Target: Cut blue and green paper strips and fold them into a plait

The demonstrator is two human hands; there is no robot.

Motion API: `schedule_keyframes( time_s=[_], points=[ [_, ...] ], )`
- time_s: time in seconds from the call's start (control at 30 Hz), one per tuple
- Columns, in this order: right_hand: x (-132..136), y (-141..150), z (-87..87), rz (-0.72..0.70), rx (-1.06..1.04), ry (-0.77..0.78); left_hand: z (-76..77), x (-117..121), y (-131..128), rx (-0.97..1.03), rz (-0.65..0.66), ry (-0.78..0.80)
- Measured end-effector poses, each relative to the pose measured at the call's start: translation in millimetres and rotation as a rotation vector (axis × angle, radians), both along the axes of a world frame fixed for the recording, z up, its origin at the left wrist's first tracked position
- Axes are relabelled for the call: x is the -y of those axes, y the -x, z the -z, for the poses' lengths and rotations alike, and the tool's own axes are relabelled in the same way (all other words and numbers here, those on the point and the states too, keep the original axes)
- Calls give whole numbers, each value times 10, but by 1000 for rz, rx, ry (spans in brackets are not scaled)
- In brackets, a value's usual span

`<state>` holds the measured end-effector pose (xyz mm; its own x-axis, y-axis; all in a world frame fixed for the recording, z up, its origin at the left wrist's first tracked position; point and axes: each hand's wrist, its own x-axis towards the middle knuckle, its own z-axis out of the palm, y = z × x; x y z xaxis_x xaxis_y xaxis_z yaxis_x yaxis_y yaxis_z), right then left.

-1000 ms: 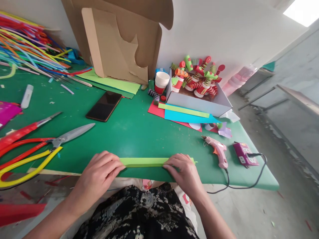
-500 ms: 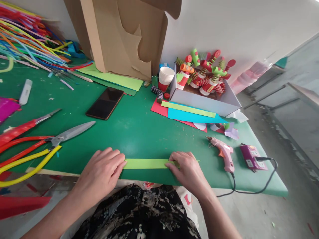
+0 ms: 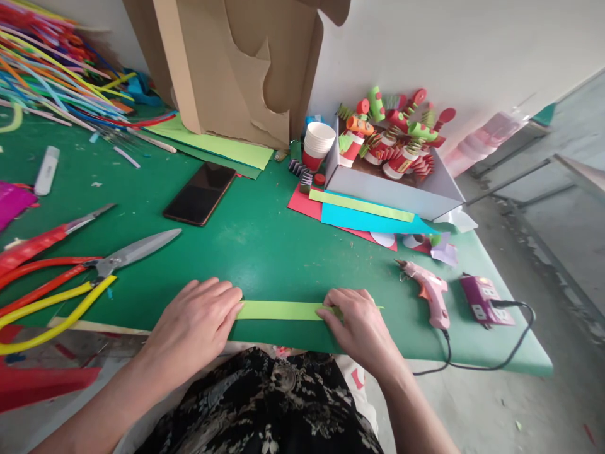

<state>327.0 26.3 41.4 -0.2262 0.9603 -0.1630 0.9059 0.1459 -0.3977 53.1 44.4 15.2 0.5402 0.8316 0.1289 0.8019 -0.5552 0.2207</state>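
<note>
A light green paper strip (image 3: pixel 281 310) lies across the front of the green table between my two hands. My left hand (image 3: pixel 201 318) is closed on its left end, fingers curled over it. At the other side my right hand (image 3: pixel 352 318) pinches the strip between thumb and fingers, and a thin tip sticks out past the knuckles. Both ends are partly hidden by my hands. To the left lie scissors (image 3: pixel 118 258) with red and yellow handles. A pink glue gun (image 3: pixel 428 290) rests to the right of my right hand.
A phone (image 3: pixel 201 192) lies behind my left hand. Coloured paper sheets (image 3: pixel 373 217) sit before a grey box (image 3: pixel 397 192) of paper-cup figures. Nearby stand stacked paper cups (image 3: pixel 317 142). A purple power socket (image 3: pixel 484 299) with a cable is near the table's right edge.
The view has shifted slightly, so most things appear a little displaced. Both hands keep their hold on the paper strip, with no clear movement over the table.
</note>
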Motion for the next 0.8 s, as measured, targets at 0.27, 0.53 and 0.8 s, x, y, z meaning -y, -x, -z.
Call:
schedule_keyframes(
  time_s=[0.27, 0.53, 0.8],
  points=[
    [-11, 21, -8, 4, 21, -6, -28, -2, -24, -61, 12, -6],
    [15, -16, -8, -58, 109, -154, -96, 25, -63, -169, 21, -4],
    [-3, 369, 51, -579, -68, -193, -125, 23, -80, -226, 14, -2]
  ],
)
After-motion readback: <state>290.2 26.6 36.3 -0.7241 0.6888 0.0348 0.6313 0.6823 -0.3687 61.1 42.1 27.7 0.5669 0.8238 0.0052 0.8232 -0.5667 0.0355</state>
